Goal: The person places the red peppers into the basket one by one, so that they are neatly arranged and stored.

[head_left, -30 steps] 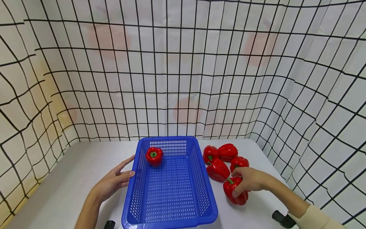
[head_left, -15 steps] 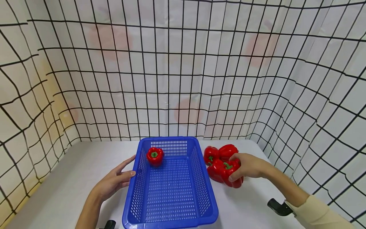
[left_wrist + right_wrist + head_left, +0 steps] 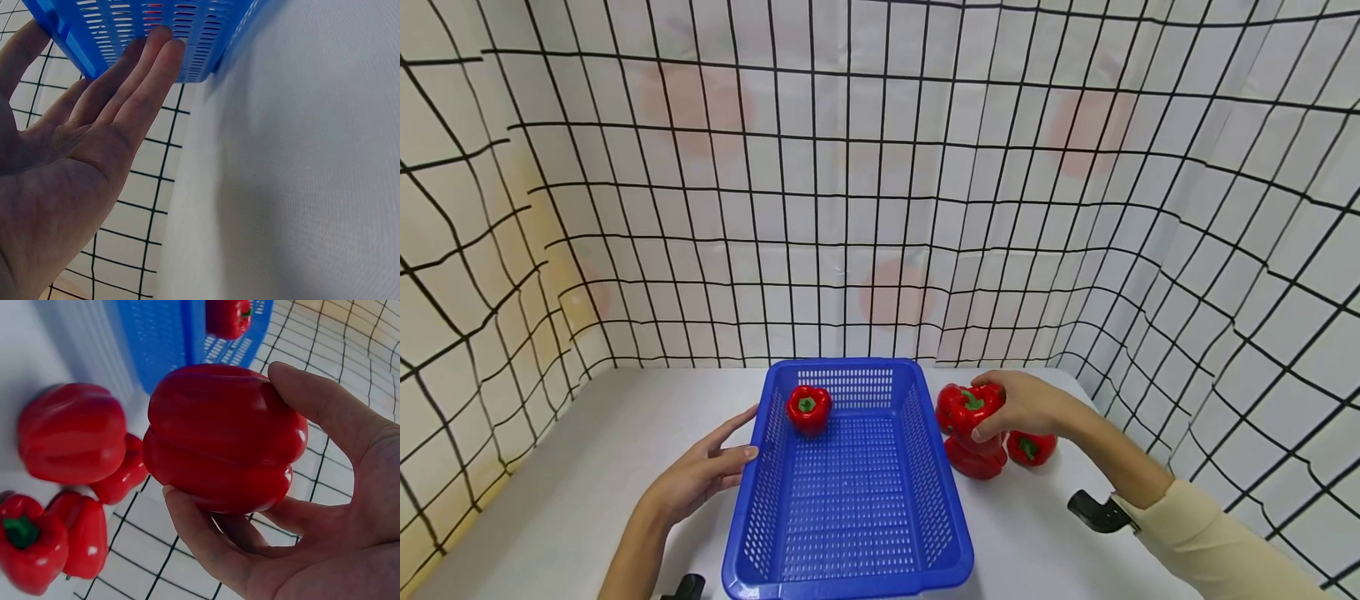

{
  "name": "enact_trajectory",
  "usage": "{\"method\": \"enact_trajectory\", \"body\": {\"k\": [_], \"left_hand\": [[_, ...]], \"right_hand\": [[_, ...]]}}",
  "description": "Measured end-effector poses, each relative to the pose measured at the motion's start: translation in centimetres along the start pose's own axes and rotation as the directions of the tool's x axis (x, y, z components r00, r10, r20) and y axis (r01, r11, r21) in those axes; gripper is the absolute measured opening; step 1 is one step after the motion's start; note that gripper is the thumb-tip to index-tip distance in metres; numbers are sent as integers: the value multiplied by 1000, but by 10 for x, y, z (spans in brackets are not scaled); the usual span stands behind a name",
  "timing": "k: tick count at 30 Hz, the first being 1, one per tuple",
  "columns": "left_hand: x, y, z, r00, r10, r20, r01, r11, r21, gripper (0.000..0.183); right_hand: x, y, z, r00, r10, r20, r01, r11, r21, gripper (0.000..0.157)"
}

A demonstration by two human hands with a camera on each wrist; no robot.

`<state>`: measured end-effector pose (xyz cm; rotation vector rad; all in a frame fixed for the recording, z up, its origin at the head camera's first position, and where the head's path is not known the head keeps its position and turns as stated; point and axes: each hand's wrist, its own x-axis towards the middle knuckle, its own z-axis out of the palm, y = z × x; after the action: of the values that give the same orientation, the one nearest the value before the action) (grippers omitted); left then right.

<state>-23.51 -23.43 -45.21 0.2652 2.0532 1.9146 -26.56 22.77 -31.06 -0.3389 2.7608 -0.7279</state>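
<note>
My right hand (image 3: 1033, 408) grips a red bell pepper (image 3: 970, 412) between thumb and fingers, lifted above other peppers to the right of the blue basket (image 3: 850, 588). From the right wrist, the held pepper (image 3: 225, 437) lies on its side across the view, the thumb on one side and fingers on the other. My left hand (image 3: 700, 475) rests with fairly straight fingers against the basket's left side. In the left wrist view, fingertips touch the slotted basket wall (image 3: 206, 34). One red bell pepper (image 3: 811, 412) stands in the basket's far left corner, stem showing.
Below the held pepper lies another red bell pepper (image 3: 973, 462), with one (image 3: 1032, 450) to its right. A further pepper (image 3: 944, 408) is partly covered behind. Black grid netting (image 3: 880, 200) surrounds the white table (image 3: 587, 500) at the back and sides.
My right hand has carried the gripped bell pepper up, away from me and leftward over the other peppers. My left hand and the basket have stayed nearly still.
</note>
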Motion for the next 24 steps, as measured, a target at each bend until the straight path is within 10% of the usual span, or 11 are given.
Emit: {"method": "enact_trajectory", "body": {"k": [24], "left_hand": [[1,-1,-3,1000,13,25,-13,1000,-16,81]], "right_hand": [[60,-65,35,991,-39,-129,62,981,183,84]]}}
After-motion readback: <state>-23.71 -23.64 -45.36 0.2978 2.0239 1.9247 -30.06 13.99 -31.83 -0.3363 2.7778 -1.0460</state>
